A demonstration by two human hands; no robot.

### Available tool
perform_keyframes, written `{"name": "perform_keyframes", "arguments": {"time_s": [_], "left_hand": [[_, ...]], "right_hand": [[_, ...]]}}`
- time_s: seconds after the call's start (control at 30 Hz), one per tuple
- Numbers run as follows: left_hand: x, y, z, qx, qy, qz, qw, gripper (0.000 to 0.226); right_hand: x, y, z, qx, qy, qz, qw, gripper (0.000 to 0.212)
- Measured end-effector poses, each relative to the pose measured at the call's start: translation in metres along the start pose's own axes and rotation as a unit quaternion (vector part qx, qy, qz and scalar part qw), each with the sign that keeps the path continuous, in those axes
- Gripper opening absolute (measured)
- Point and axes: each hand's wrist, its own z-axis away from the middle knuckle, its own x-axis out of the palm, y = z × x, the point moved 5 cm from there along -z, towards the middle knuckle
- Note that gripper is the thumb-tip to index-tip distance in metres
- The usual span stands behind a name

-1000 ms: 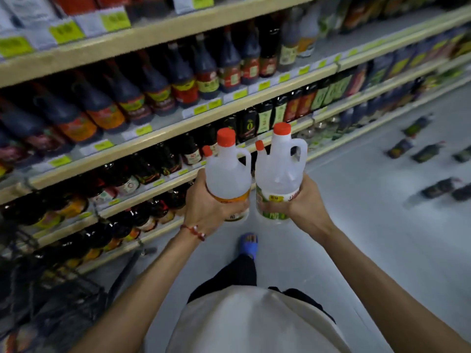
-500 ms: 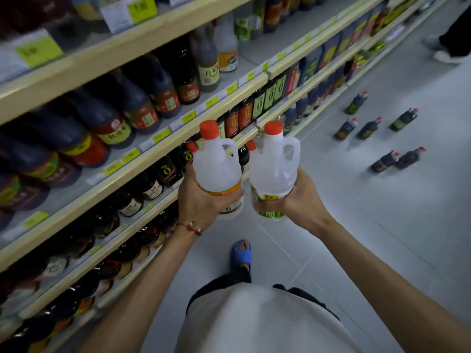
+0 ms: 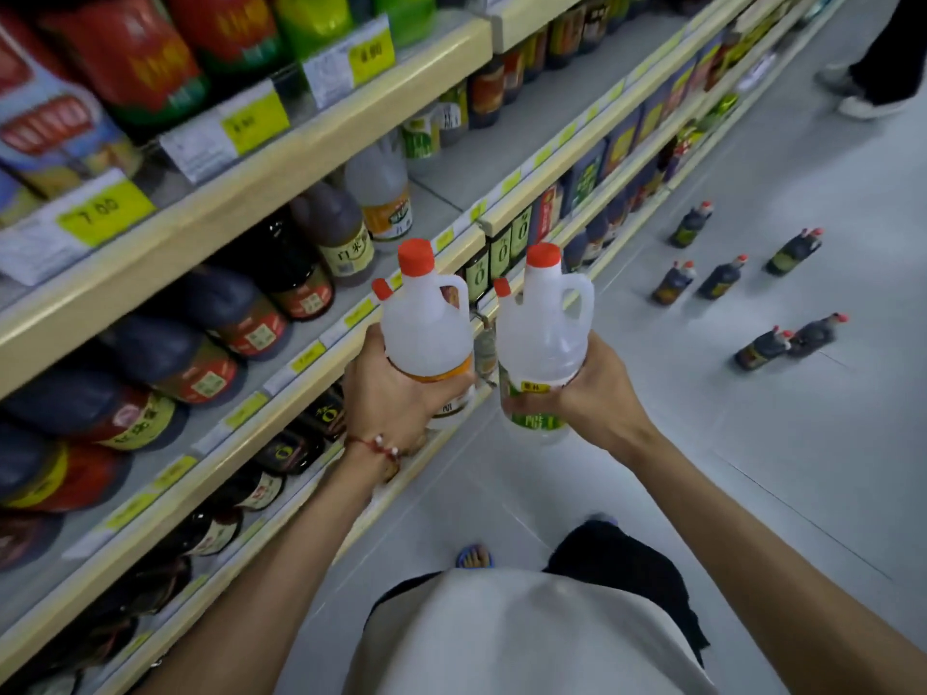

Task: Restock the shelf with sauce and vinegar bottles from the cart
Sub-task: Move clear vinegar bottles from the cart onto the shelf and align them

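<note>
**Two vinegar jugs in hand at the shelf**

The person holds two translucent white jugs, one in each hand. The left hand (image 3: 396, 393) has its fingers curled tight round the lower body of the orange-label jug (image 3: 426, 323). The right hand (image 3: 592, 388) is clamped the same way on the green-label jug (image 3: 542, 338). Both jugs are upright and just beside each other, in the air in front of the cream shelf edge (image 3: 321, 343). I cannot tell whether they touch. Each has two red caps, a large one on top and a small one on a side spout, and a moulded handle. What is inside looks colourless. Both labels carry Chinese characters, partly hidden by the fingers.

A red string bracelet (image 3: 376, 443) sits on the left wrist.

On the shelf behind, one clear jug with an orange label (image 3: 381, 193) stands next to a brown jug (image 3: 336, 233) whose label also shows Chinese characters. Rows of dark sauce bottles (image 3: 220, 313) fill the levels to the left. One yellow price tag (image 3: 103, 213) reads 7.00; the others are too blurred to read.

Six dark bottles (image 3: 722, 278) with red caps stand on the grey floor (image 3: 752, 443), well apart from the shelf. Another person's legs and shoes (image 3: 873, 72) show at the top right.
</note>
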Motion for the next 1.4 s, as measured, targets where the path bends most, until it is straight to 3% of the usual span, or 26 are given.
{"name": "perform_keyframes", "arguments": {"time_s": [0.13,0.23,0.37,0.53,0.8,1.1,1.4], "left_hand": [[0.032,0.015,-0.034,-0.035,0.018,-0.012,0.999,0.091],[0.060,0.035,-0.057,-0.050,0.045,-0.014,0.998,0.092],[0.097,0.061,-0.081,-0.084,0.098,-0.032,0.991,0.090],[0.138,0.096,-0.098,-0.139,0.157,-0.108,0.972,0.091],[0.170,0.114,-0.120,-0.188,0.251,-0.070,0.947,0.088],[0.151,0.108,-0.154,-0.094,0.289,-0.054,0.951,0.094],[0.140,0.081,-0.204,-0.019,0.311,-0.061,0.948,0.082]], "right_hand": [[-0.022,0.002,-0.059,-0.020,-0.005,-0.003,1.000,0.083],[-0.043,0.000,-0.107,-0.049,-0.034,0.001,0.998,0.089],[-0.073,-0.007,-0.165,-0.101,-0.116,0.020,0.988,0.097],[-0.108,-0.008,-0.229,-0.132,-0.193,0.063,0.970,0.089],[-0.125,-0.016,-0.300,-0.153,-0.250,0.069,0.953,0.098],[-0.091,-0.045,-0.334,-0.209,-0.235,0.076,0.946,0.097],[-0.071,-0.060,-0.359,-0.248,-0.205,0.038,0.946,0.094]]}}
